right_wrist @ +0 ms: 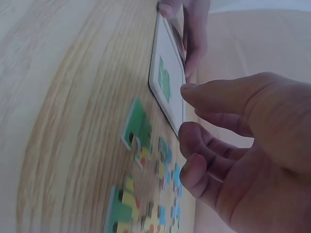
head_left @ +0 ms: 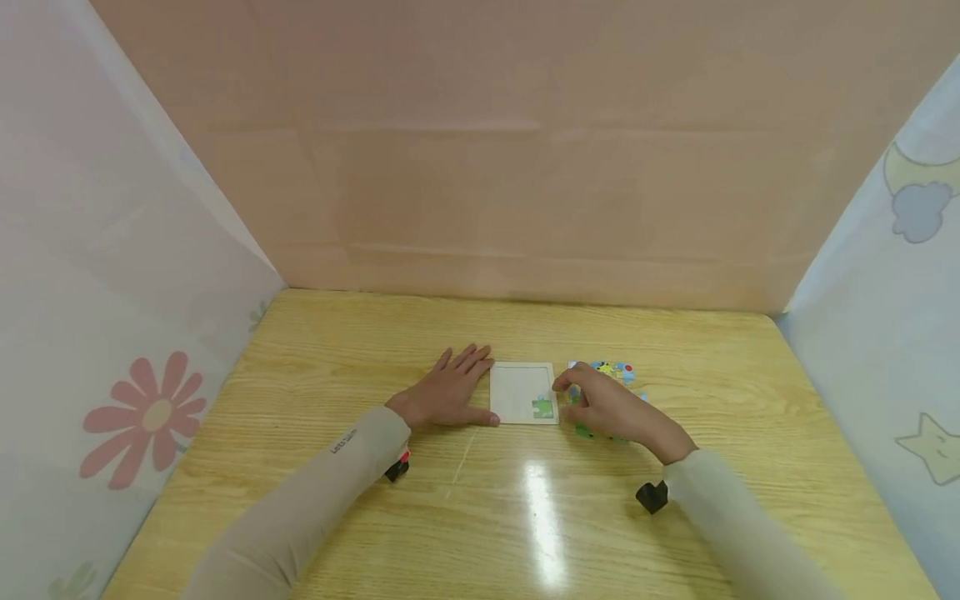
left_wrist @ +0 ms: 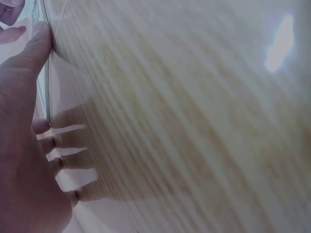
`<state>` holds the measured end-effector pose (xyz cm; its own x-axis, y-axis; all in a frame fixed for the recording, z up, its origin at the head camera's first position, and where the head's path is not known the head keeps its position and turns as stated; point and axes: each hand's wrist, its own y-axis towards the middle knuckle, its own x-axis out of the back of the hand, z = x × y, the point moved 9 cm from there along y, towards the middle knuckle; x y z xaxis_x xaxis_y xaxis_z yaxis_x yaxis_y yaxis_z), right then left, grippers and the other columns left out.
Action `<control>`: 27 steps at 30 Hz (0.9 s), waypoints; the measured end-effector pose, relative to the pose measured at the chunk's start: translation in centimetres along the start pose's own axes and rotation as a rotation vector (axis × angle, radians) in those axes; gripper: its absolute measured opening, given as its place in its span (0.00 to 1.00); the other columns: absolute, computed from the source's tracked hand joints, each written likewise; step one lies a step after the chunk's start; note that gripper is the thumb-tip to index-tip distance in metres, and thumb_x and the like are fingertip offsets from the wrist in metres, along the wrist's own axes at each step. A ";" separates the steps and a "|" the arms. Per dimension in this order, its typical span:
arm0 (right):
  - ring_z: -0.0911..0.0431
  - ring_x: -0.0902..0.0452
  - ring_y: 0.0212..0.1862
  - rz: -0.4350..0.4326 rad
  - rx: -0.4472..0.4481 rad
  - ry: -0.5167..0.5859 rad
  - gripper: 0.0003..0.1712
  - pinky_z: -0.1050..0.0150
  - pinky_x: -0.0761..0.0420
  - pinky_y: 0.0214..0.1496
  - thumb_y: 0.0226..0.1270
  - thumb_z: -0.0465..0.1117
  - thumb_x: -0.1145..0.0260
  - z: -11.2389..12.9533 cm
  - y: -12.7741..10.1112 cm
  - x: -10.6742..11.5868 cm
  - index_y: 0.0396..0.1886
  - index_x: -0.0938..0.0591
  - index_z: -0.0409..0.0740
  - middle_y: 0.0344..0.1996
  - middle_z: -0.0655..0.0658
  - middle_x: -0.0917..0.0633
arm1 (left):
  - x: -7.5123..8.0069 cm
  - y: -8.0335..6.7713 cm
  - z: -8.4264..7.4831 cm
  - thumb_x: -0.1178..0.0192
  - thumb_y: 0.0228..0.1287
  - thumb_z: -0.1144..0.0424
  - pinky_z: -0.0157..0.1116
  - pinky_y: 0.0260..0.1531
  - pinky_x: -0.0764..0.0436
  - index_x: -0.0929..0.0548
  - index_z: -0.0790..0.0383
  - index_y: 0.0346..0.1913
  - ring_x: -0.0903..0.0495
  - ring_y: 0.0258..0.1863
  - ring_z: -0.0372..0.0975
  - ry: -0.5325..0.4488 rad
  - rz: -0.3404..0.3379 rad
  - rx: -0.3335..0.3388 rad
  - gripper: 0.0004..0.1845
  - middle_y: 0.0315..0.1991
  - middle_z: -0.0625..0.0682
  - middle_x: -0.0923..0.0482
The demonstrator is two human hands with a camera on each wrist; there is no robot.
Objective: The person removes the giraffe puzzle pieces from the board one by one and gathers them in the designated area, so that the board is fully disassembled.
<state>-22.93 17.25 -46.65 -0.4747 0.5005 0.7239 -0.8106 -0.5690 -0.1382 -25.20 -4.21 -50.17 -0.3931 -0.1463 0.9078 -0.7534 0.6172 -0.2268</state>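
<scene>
A square white puzzle board (head_left: 517, 387) with a raised pale rim lies flat on the table. One green jigsaw piece (head_left: 543, 407) sits in its near right corner. My left hand (head_left: 444, 392) lies along the board's left side, fingers spread, its thumb (left_wrist: 41, 36) touching the rim. Over at the right edge hovers my right hand (head_left: 603, 404), its fingers loosely bent and the thumb apart, with nothing visible between them. Beneath that hand lie several loose jigsaw pieces (right_wrist: 138, 126) in green, yellow and blue, partly hidden by it in the head view.
The wood-grain table (head_left: 337, 350) carries a bright light reflection near its front. A plain tan backdrop (head_left: 525, 167) rises behind it. White side panels with a printed flower (head_left: 157, 415) and star (head_left: 936, 447) stand to left and right.
</scene>
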 end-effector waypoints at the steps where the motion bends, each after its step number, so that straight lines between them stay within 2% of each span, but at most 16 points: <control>1: 0.60 0.28 0.32 0.006 0.015 -0.027 0.20 0.68 0.23 0.38 0.74 0.37 0.30 0.3 0.3 -0.3 0.62 0.19 0.36 0.56 0.39 0.20 | 0.0 0.0 0.0 0.42 0.68 0.24 0.60 0.87 0.62 0.48 0.56 0.87 0.64 0.90 0.49 0.001 -0.001 0.000 0.58 0.90 0.52 0.62; 3: 0.61 0.28 0.31 0.016 0.033 -0.075 0.20 0.68 0.23 0.39 0.73 0.37 0.30 0.7 0.9 -0.8 0.62 0.18 0.36 0.55 0.40 0.20 | 0.1 0.0 -0.1 0.42 0.68 0.24 0.60 0.87 0.62 0.49 0.56 0.87 0.64 0.90 0.49 0.003 0.000 -0.001 0.58 0.90 0.52 0.62; 7: 0.61 0.27 0.36 0.032 0.022 -0.157 0.21 0.65 0.21 0.44 0.71 0.39 0.27 1.5 1.6 -1.7 0.61 0.17 0.38 0.53 0.43 0.18 | 0.1 0.1 -0.2 0.43 0.68 0.23 0.60 0.87 0.61 0.48 0.56 0.87 0.64 0.90 0.49 0.014 0.000 -0.005 0.58 0.90 0.52 0.62; 12: 0.58 0.25 0.41 0.049 -0.033 -0.233 0.23 0.60 0.20 0.44 0.69 0.41 0.24 2.2 2.3 -2.0 0.61 0.17 0.41 0.50 0.43 0.20 | 0.1 0.2 -0.2 0.44 0.68 0.23 0.60 0.87 0.60 0.49 0.57 0.88 0.64 0.90 0.50 0.034 0.004 -0.002 0.58 0.90 0.52 0.62; 16: 0.54 0.20 0.44 0.067 -0.080 -0.237 0.27 0.57 0.18 0.45 0.68 0.40 0.23 2.3 2.4 -2.0 0.64 0.19 0.41 0.51 0.42 0.20 | 0.1 0.2 -0.3 0.43 0.69 0.24 0.60 0.87 0.61 0.49 0.57 0.87 0.64 0.90 0.50 0.025 0.010 0.001 0.58 0.90 0.52 0.62; 21: 0.50 0.17 0.51 0.084 -0.094 -0.220 0.26 0.52 0.16 0.51 0.70 0.40 0.25 2.4 2.5 -2.1 0.64 0.21 0.39 0.51 0.41 0.18 | 0.2 0.2 -0.2 0.42 0.69 0.25 0.60 0.87 0.60 0.48 0.57 0.87 0.64 0.90 0.50 0.016 0.004 0.002 0.57 0.90 0.52 0.62; 27: 0.51 0.19 0.51 0.069 -0.089 -0.214 0.24 0.54 0.16 0.51 0.69 0.39 0.24 2.4 2.6 -2.1 0.60 0.20 0.39 0.50 0.43 0.19 | 0.0 0.2 -0.1 0.43 0.68 0.23 0.59 0.88 0.60 0.49 0.55 0.88 0.63 0.90 0.49 0.034 0.007 0.011 0.58 0.90 0.50 0.62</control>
<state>-23.20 13.21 -46.93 -0.4537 0.3074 0.8364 -0.8104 -0.5327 -0.2438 -25.35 -4.02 -50.21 -0.3807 -0.1154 0.9175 -0.7563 0.6097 -0.2371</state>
